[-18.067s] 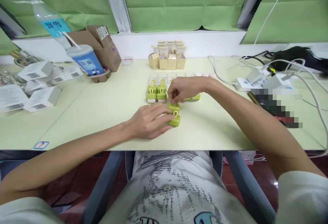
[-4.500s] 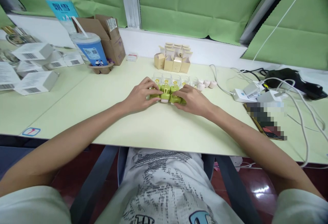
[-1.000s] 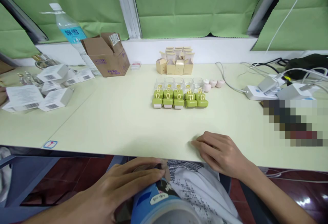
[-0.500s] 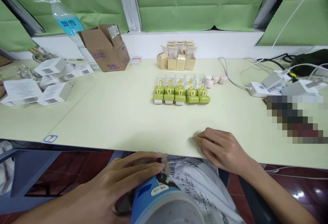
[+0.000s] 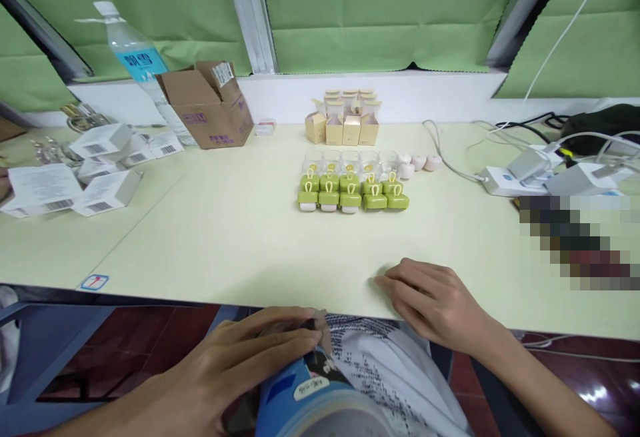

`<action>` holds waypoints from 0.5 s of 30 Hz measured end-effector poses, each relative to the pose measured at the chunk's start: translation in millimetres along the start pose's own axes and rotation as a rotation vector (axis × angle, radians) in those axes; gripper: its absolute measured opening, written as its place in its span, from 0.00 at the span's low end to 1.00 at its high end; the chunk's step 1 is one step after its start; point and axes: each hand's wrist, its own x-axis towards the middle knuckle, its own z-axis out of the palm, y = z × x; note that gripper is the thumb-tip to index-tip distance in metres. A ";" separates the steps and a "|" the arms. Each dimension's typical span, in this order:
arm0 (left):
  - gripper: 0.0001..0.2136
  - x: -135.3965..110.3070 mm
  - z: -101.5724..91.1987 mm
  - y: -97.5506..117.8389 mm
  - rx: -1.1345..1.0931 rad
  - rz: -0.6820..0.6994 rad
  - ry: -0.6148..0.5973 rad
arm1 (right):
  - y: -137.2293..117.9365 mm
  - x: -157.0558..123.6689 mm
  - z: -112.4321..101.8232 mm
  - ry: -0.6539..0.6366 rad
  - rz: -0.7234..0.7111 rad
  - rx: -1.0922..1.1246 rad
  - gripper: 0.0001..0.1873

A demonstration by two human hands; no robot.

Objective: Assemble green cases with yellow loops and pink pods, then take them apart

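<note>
At the lower middle, my left hand (image 5: 250,350) curves round a blue cylindrical container (image 5: 300,384) with a pale rim, close below the camera. A crumpled brownish edge shows by its fingertips. My right hand (image 5: 435,297) rests at the table's front edge, fingers together and loosely curled, with nothing visible in them. Beyond it stand several small green caps with cream loops (image 5: 350,200) in two rows, some on whitish bases. Behind these are clear little cups (image 5: 350,158), and small pale pink pieces (image 5: 417,162) lie to their right.
Small cream cartons (image 5: 353,132) with raised flaps stand at the back. To the left are a cardboard box (image 5: 215,117), a tilted water bottle (image 5: 137,57) and white boxes (image 5: 107,190). A power strip (image 5: 510,182) with cables lies right, beside a blurred-out patch.
The whole scene sits slightly lower in the picture, as the camera has tilted up a little. Both hands and the things on the table keep their places.
</note>
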 end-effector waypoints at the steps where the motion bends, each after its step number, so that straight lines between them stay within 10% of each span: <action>1: 0.52 -0.7 1.3 -1.3 -0.008 0.006 0.007 | -0.1 0.1 -0.2 -0.001 0.000 -0.002 0.09; 15: 0.51 6.5 -1.3 -1.2 -0.065 -0.010 0.015 | -0.6 0.4 1.4 0.005 0.002 0.011 0.09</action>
